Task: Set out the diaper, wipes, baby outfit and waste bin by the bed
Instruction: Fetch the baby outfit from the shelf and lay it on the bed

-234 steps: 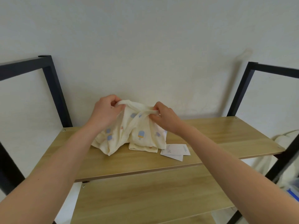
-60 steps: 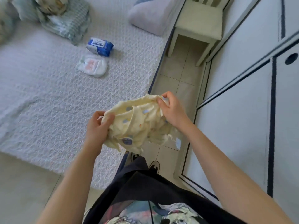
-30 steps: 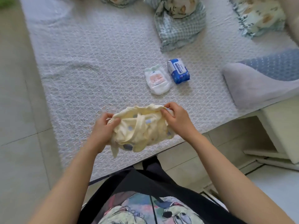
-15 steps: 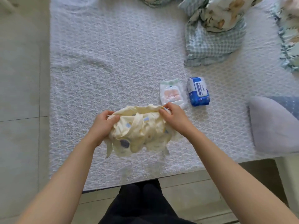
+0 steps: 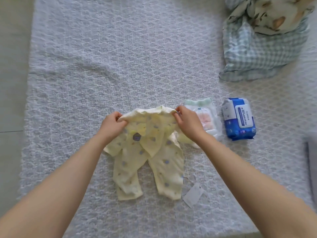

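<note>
So from my feed here, both arms reach straight out over the bed point(image 5: 120, 57), forearms coming in from the bottom corners and converging toward the baby outfit point(image 5: 147, 152). The left hand point(image 5: 112, 127) has its fingers curled in, pinching the outfit's left shoulder, knuckles up. The right hand point(image 5: 187, 123) does the same on the right shoulder, thumb and fingertips clamped on the fabric at the collar edge. The top of the outfit looks bunched and lifted a little between the two hands; I can't tell how far off the cover it is.

The rest of the outfit lies flat on the bed cover, both legs spread toward me. A paper tag point(image 5: 193, 194) sits just beside the outfit's right leg.

The diaper point(image 5: 205, 117) is right next to the outfit, partly behind my right hand, and the outfit's right sleeve seems to overlap its near edge. The blue wipes pack point(image 5: 238, 118) lies just past the diaper, further from the outfit. A checked pillow point(image 5: 257, 54) is well beyond the outfit, up toward the far right.
</note>
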Tool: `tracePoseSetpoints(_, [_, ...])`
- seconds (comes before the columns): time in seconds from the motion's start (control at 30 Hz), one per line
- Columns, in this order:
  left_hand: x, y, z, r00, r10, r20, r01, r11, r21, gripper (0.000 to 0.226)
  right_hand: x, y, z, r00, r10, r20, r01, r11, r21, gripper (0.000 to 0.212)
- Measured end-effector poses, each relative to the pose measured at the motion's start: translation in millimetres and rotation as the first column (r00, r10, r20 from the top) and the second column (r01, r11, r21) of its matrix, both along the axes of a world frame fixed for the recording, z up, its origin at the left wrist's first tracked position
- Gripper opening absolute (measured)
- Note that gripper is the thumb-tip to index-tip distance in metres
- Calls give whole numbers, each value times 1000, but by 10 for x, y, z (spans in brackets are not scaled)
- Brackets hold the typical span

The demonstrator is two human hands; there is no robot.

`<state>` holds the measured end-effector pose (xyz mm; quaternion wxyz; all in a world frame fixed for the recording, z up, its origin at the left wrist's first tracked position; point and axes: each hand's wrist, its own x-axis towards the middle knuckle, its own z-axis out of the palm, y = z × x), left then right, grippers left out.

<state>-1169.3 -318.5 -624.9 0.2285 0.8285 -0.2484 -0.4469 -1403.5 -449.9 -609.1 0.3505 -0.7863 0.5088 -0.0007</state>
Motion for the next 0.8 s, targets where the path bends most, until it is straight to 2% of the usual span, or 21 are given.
tracePoseSetpoints(0.13, [278,-397,-19,980,-200,12,200,980,15,12,154,-414,-117,980,118,-160,-144,976,-161,28])
tracePoseSetpoints(0.2, [442,-595,-8,957,-284,54,283,959,13,10,269,-628,-165,971,156,-181,-191,961,-198,26])
tracePoseSetpoints(0.27, [603,-766,-59,955,-265,135,270,962,-23,8,399,-830,-213,976,161,-146,-187,966,-178,24])
tracePoseSetpoints(0.37, [743,-998,-155,947,-155,283,191,976,-105,6,594,-1066,-288,995,103,-16,-104,988,-118,21])
tracePoseSetpoints(0.5, [853,-1229,-318,911,-59,409,142,974,-176,11,777,-1293,-426,996,11,91,2,990,-142,23])
tracePoseSetpoints(0.57, [927,-1237,-432,864,-87,496,171,977,-127,12,810,-1372,-506,993,-29,115,39,996,-79,31])
tracePoseSetpoints(0.67, [951,-1139,-612,745,-278,606,305,950,62,11,741,-1420,-683,1000,21,-3,-21,1000,16,39])
tracePoseSetpoints(0.73, [945,-1079,-698,736,-327,593,332,937,106,9,697,-1399,-776,995,67,-72,-67,998,-6,38])
tracePoseSetpoints(0.8, [948,-1045,-749,720,-336,607,346,932,105,7,690,-1358,-817,995,93,-40,-95,993,-70,35])
